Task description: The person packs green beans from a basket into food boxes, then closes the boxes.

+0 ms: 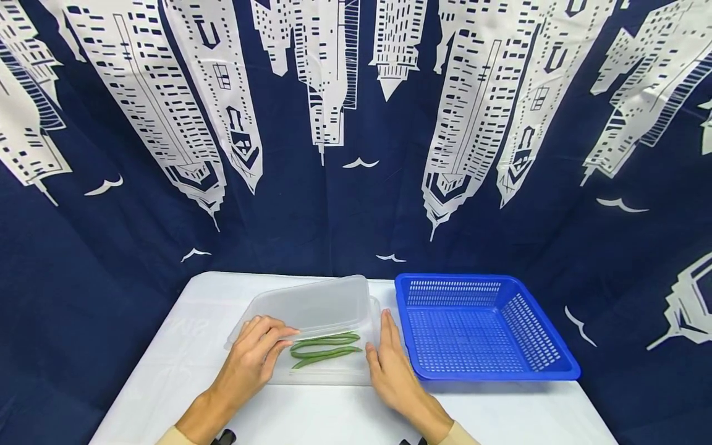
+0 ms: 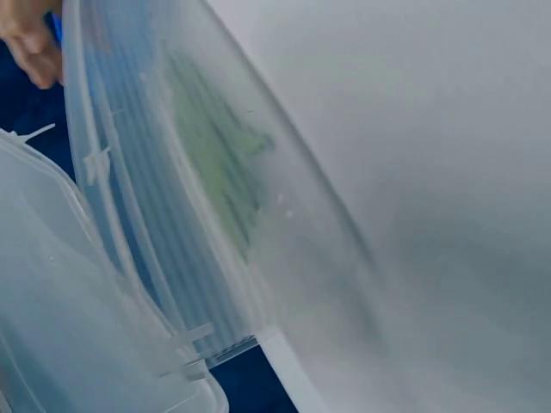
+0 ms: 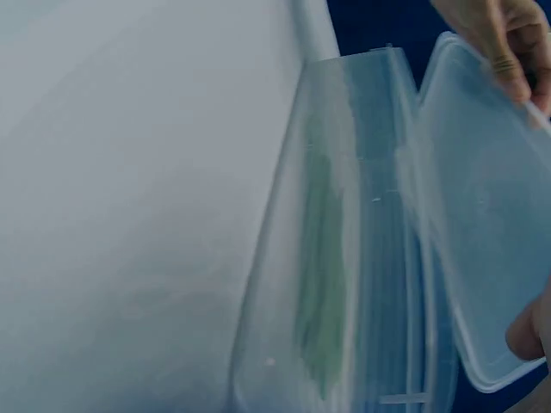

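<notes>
Beans (image 1: 325, 349) lie in a clear box (image 1: 334, 374) between the hands. Left hand (image 1: 253, 355) grips the lid (image 1: 322, 303), tilted up over the box's far side. Right hand (image 1: 392, 364), fingers straight, rests against the box's right end, just left of a blue basket (image 1: 550, 364) on the counter (image 1: 183, 364).

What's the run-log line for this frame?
left hand: holds lid raised | right hand: open, against container | green beans: inside | blue basket: right
</notes>
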{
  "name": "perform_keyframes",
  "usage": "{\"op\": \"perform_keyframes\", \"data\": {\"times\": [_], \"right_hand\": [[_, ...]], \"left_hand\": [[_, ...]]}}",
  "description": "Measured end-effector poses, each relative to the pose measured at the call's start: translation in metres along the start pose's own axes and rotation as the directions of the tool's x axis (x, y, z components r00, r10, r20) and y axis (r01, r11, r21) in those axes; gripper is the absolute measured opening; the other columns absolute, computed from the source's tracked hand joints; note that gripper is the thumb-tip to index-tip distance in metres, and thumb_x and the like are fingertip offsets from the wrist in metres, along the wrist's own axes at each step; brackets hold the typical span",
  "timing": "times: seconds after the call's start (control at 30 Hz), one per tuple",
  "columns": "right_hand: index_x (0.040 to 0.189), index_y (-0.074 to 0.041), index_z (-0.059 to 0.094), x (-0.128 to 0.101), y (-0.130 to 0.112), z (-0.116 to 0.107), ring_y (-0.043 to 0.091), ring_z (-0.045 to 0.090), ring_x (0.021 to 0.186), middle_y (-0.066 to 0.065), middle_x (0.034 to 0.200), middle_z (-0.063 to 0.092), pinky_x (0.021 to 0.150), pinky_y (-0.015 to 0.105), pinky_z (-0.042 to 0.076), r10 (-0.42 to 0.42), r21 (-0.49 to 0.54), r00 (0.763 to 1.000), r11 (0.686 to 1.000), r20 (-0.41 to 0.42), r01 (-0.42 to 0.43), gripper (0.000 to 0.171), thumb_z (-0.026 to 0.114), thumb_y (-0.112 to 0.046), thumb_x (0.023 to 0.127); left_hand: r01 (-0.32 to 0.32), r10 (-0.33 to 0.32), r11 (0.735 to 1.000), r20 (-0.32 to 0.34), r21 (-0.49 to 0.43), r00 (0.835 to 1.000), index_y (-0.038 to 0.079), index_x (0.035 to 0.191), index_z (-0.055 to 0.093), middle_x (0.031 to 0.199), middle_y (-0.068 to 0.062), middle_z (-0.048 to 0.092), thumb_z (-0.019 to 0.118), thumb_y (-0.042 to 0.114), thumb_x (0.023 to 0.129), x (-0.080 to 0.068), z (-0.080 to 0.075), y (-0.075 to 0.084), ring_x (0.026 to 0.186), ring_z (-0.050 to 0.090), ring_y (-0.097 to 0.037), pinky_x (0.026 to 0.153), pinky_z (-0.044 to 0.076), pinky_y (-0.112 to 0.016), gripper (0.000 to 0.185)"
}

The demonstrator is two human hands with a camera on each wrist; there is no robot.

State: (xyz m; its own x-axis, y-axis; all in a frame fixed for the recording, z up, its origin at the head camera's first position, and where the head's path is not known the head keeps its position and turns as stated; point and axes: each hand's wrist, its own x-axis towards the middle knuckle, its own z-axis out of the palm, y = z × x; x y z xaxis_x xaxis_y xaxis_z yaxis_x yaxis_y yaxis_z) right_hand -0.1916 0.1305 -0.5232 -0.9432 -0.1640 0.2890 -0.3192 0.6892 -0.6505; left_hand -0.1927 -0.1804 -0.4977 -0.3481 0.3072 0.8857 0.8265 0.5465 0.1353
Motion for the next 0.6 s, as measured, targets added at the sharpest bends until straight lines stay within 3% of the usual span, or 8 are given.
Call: {"op": "perform_keyframes", "data": {"times": [0.2,0.3,0.37,0.47,0.6], "right_hand": [[0.172,0.013,0.044,-0.002,-0.009,-0.021,0.047,0.064,0.156,0.029,0.17,0.062,0.129,0.064,0.05,-0.05,0.036,0.991,0.998,-0.125,0.055,0.057,0.057,-0.006,0.12],[0.17,0.009,0.051,0.002,-0.008,-0.03,0.036,0.084,0.131,0.021,0.156,0.076,0.113,0.055,0.066,-0.015,0.177,0.993,0.984,-0.117,0.036,0.055,0.056,-0.022,0.124],[0.17,0.01,0.049,0.007,0.002,-0.031,0.031,0.09,0.111,0.024,0.147,0.08,0.099,0.048,0.072,0.003,0.32,0.997,0.947,-0.08,0.023,0.064,0.056,-0.035,0.125],[0.171,0.01,0.047,0.017,0.03,-0.022,0.024,0.09,0.099,0.023,0.138,0.082,0.084,0.039,0.073,0.016,0.518,1.0,0.855,-0.014,-0.007,0.08,0.067,-0.047,0.12],[0.171,0.012,0.045,0.02,0.033,-0.022,0.026,0.09,0.096,0.023,0.133,0.082,0.083,0.035,0.073,0.16,0.638,0.982,0.747,0.101,-0.187,0.077,0.079,-0.025,0.113]], "left_hand": [[-0.025,0.025,1.0,0.025,-0.002,0.999,0.009,0.116,0.086,0.11,-0.001,0.076,0.066,0.025,0.119,-0.006,0.008,-0.003,0.093,0.066,-0.017,0.084,0.041,-0.023,0.026],[-0.043,0.043,0.999,0.049,0.005,0.998,0.011,0.116,0.086,0.111,0.001,0.077,0.065,0.027,0.12,-0.008,0.012,-0.004,0.093,0.065,-0.016,0.083,0.038,-0.021,0.027],[-0.064,0.063,0.998,0.063,0.01,0.996,0.012,0.116,0.086,0.111,0.001,0.077,0.063,0.028,0.12,-0.009,0.013,-0.004,0.092,0.065,-0.015,0.082,0.037,-0.021,0.028],[-0.102,0.102,0.995,0.075,0.0,0.992,0.013,0.117,0.087,0.11,0.002,0.077,0.064,0.027,0.12,-0.01,0.015,-0.003,0.092,0.066,-0.015,0.081,0.037,-0.02,0.028],[-0.135,0.137,0.991,0.102,-0.021,0.985,0.014,0.12,0.088,0.11,0.004,0.077,0.066,0.026,0.12,-0.014,0.017,-0.001,0.093,0.067,-0.013,0.081,0.039,-0.02,0.025]]}}
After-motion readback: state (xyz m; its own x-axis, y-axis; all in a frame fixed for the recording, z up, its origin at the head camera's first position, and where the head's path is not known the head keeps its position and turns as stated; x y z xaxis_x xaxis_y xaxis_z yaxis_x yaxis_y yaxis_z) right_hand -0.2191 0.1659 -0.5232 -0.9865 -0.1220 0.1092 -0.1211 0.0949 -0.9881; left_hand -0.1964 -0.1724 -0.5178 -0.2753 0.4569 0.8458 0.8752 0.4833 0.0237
